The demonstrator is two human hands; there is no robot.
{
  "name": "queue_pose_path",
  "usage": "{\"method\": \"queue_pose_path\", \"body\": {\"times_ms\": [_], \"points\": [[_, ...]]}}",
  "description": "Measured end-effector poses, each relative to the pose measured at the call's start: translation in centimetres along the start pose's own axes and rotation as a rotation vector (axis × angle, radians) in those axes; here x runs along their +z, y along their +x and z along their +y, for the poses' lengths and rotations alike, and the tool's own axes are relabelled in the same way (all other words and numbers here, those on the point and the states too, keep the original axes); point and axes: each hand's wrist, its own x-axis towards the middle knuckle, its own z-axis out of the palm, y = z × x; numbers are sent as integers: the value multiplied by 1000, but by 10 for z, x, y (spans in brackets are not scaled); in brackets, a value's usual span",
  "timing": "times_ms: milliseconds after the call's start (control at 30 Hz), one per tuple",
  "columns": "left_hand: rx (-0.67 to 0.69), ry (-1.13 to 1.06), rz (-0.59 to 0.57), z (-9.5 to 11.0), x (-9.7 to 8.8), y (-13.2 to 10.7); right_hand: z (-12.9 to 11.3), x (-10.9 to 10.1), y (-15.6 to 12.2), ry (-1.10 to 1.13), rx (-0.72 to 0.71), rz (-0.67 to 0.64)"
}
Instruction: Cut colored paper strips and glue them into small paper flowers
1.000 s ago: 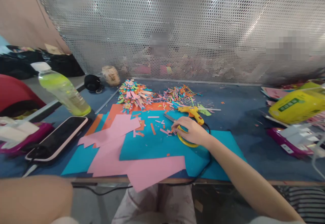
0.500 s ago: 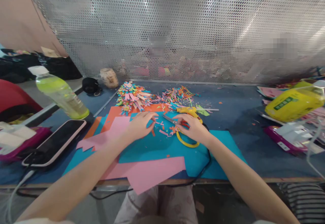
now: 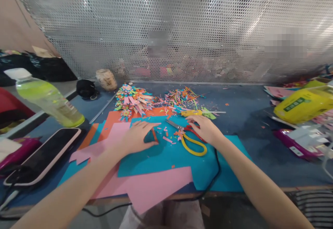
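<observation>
Head view: the left hand [image 3: 137, 137] lies on the blue paper sheet [image 3: 166, 156], fingers spread and closed on nothing, with a small orange paper strip [image 3: 155, 135] just at its fingertips. The right hand [image 3: 205, 128] rests near the red upper handle of the scissors [image 3: 188, 137], fingers loosely curled over the paper; it grips nothing that I can make out. The scissors lie flat on the blue sheet between the two hands — blades pointing up-left, yellow loop toward the table's near edge.

The strip looks featherlight and limp, apt to bend or slide on the smooth sheet, so I judge a fingertip pinch at one end suits it best. The scissors are stiff and would be taken by the handle loops.

Pink paper [image 3: 156, 184] overlaps the blue sheet at the front — a heap of coloured paper scraps [image 3: 135, 99] sits behind. A green drink bottle [image 3: 47, 99] and a phone [image 3: 41, 154] lie to the left, a yellow package [image 3: 303, 106] to the right.
</observation>
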Motion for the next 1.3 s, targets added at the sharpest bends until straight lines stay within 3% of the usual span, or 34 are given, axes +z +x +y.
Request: {"method": "queue_pose_path", "body": {"times_ms": [167,433,667,800,1033,1200,1300], "points": [[-11,-38,11,1,1,0,3,-1,0,-1,10,-25],[-21,-72,14,0,3,2,10,-16,-2,-207,140,-54],[-23,-155,71,-1,3,2,-2,-13,-3,-243,-10,-84],[-117,-253,87,-4,4,3,-12,-8,-3,-188,-140,-153],[-204,-323,143,-5,3,1,-17,-2,-3,-24,-117,-256],[-135,-209,241,-7,2,1,-14,8,0,-37,-84,-113],[-92,-172,236,-6,2,2,-15,13,2,-59,-84,-89]]}}
